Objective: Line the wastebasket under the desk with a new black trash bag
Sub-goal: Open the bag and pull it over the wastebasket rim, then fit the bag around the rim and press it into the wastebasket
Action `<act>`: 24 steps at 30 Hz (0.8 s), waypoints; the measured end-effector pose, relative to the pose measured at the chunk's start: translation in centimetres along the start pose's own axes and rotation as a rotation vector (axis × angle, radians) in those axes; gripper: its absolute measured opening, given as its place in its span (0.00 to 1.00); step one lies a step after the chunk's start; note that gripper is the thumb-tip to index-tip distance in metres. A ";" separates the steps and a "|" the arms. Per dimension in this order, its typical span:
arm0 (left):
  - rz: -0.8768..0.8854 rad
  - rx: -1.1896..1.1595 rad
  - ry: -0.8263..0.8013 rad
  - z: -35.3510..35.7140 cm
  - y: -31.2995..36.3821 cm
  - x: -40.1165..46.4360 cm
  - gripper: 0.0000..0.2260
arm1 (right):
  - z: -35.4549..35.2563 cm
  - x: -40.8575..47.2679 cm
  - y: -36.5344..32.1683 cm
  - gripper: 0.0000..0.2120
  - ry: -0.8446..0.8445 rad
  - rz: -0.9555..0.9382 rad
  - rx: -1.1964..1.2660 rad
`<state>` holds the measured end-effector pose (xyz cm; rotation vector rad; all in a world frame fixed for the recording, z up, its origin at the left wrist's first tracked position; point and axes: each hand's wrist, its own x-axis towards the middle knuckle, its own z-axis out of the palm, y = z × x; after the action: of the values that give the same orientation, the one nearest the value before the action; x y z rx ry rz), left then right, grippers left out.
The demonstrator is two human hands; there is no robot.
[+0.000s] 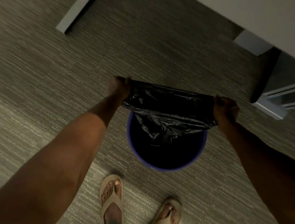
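A round wastebasket with a purple rim (pixel 164 168) stands on the carpet just in front of my feet. A black trash bag (pixel 169 107) is stretched wide above its far side, and the bag's lower end hangs down into the dark inside. My left hand (pixel 120 87) grips the bag's left edge and my right hand (pixel 225 108) grips its right edge. The bag hides the far part of the rim. The near part of the rim is bare.
A white desk top (pixel 265 17) fills the upper right, with its pale legs (pixel 253 42) and a white frame (pixel 279 102) on the floor to the right of the basket. Another pale leg (pixel 75 14) runs at the upper left. My sandalled feet (pixel 112 200) stand close behind the basket.
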<state>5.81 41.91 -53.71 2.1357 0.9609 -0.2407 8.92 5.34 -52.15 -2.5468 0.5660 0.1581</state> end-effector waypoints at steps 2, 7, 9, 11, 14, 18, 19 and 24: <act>-0.040 0.089 -0.026 0.6 -0.5 0.1 0.20 | 0.3 0.4 0.0 0.21 -0.024 0.045 0.008; -0.117 0.171 -0.040 2.0 -2.3 -0.1 0.21 | 1.2 0.1 0.2 0.20 -0.028 0.119 -0.008; -0.108 0.157 -0.022 2.1 -2.0 0.2 0.20 | 1.3 0.1 -0.5 0.20 0.018 0.120 0.018; -0.100 0.143 0.001 1.8 -1.5 0.6 0.20 | 1.2 0.4 -1.3 0.20 0.020 0.143 -0.025; -0.115 0.152 -0.018 1.5 -1.0 1.0 0.20 | 1.2 0.9 -2.1 0.22 -0.042 0.208 -0.036; -0.172 0.266 -0.188 1.3 -2.9 0.2 0.24 | 1.5 0.6 -0.8 0.26 -0.302 0.287 -0.173; -0.203 0.260 -0.245 1.4 -3.6 -0.1 0.25 | 1.5 0.4 -0.2 0.28 -0.362 0.312 -0.166; -0.468 -0.358 -0.483 1.1 -6.4 -2.3 0.31 | 0.5 -0.7 2.9 0.40 -0.474 0.523 0.155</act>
<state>-0.10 42.54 -57.10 1.4134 1.0968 -0.7206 7.04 3.62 -53.73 -2.0558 0.9849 0.8382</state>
